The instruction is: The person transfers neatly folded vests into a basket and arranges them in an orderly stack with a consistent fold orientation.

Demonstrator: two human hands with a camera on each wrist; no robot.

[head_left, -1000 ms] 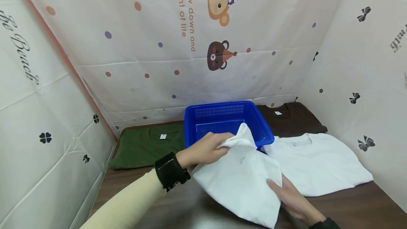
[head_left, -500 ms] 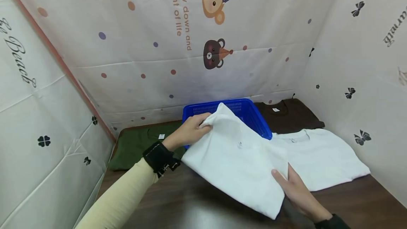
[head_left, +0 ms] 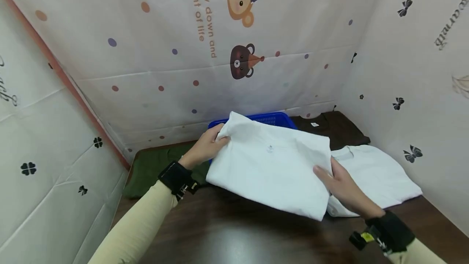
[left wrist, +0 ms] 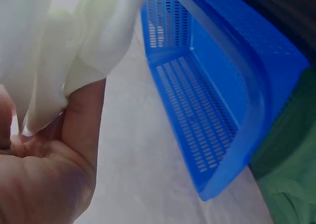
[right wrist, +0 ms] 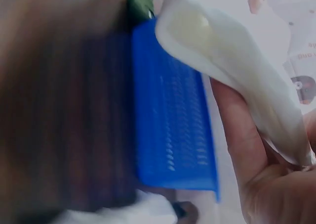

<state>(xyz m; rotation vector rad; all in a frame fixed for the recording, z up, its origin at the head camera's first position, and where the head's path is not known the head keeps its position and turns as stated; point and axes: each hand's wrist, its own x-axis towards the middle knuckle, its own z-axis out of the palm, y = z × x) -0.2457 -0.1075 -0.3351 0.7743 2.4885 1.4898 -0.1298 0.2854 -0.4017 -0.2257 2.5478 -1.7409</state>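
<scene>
A folded white T-shirt (head_left: 271,166) with a small printed neck mark is held up between both hands, in front of the blue plastic basket (head_left: 272,119). My left hand (head_left: 207,146) grips its upper left side, thumb on top. At the right edge my right hand (head_left: 342,184) pinches the cloth between thumb and fingers. In the left wrist view the fabric (left wrist: 54,41) bunches in the left hand, and the basket's slotted inside shows beyond it. The right wrist view has the shirt's folded layers (right wrist: 237,51) in the right hand, with the basket's outer wall (right wrist: 170,120) behind.
On the brown table (head_left: 227,235) a folded green T-shirt (head_left: 154,170) lies left of the basket. A folded brown T-shirt (head_left: 329,127) and another white T-shirt (head_left: 381,174) lie to its right. Printed cloth walls (head_left: 176,52) enclose the back and sides.
The white shirt has risen and spread from bunched to nearly flat, covering more of the basket. My left hand has moved left and up; my right hand has moved up, keeping its hold.
</scene>
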